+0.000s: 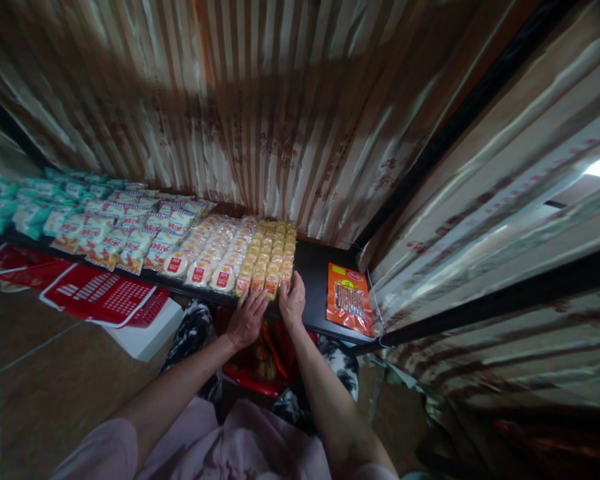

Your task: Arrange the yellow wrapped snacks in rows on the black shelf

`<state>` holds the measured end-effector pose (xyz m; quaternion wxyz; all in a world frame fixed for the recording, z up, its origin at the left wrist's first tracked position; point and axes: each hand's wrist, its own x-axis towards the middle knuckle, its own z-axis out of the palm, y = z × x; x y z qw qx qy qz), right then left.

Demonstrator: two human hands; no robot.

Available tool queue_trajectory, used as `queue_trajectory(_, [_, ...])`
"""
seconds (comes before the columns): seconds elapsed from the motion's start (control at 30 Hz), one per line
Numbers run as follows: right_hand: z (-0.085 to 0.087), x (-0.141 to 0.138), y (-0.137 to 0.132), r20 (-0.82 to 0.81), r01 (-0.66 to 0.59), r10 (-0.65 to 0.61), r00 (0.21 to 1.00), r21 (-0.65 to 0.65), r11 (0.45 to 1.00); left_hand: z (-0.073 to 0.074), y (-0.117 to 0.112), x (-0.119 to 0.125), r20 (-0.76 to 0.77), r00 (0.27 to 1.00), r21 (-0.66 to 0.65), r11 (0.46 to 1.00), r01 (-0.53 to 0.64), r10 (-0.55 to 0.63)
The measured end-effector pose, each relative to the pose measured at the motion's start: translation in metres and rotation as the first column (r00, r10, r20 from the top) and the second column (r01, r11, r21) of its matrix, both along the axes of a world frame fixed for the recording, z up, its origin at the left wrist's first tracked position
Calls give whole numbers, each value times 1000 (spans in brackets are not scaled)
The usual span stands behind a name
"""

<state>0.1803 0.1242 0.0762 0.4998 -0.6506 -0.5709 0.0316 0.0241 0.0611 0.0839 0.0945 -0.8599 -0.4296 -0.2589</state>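
Rows of small yellow wrapped snack packets [267, 250] lie on a dark narrow shelf [313, 283]. My left hand [247, 319] rests against their front edge, its fingers stretched out over the nearest packets. At the front right corner of the same rows is my right hand [293, 301], its extended fingers touching the outer side. Directly left of the yellow packets are rows of round, pale wrapped crackers [225, 277] with red labels. An orange flat snack pouch [349, 300] lies apart, to the right of my right hand.
White-and-orange snack bags [123, 233] and teal bags [33, 213] fill the shelf's left part. Below hang red baskets [95, 293] near a white box [145, 330]. A red container [260, 387] sits between my knees. Printed plastic sheeting [280, 120] rises behind; dark bars [430, 153] border the right.
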Motion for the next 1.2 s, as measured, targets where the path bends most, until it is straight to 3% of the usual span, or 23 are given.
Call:
queue_trajectory(0.13, [-1,0,-1,5,-20,20,1000,8,1000,3,-1,1,-8,1000,-3,1000,18,-18])
queue_trajectory(0.27, [-3,1,2,-2,-28,28,1000,-7,1000,3,0,1,-5,999,-9,999,-36,36])
queue_trajectory(0.57, [4,12,17,-136,-6,-16,991,-158,987,8,4,-5,26,994,-28,994,-108,109])
queue_trajectory(0.8, [6,-6,18,-26,-47,44,999,-160,986,11,19,-2,67,986,-31,988,-149,151])
queue_trajectory(1.0, [5,-25,12,21,13,-9,1000,-165,986,7,25,0,59,988,-26,989,-144,145])
queue_trajectory(1.2, [5,-24,11,50,12,-2,999,-185,983,9,23,-1,69,986,-22,988,-151,152])
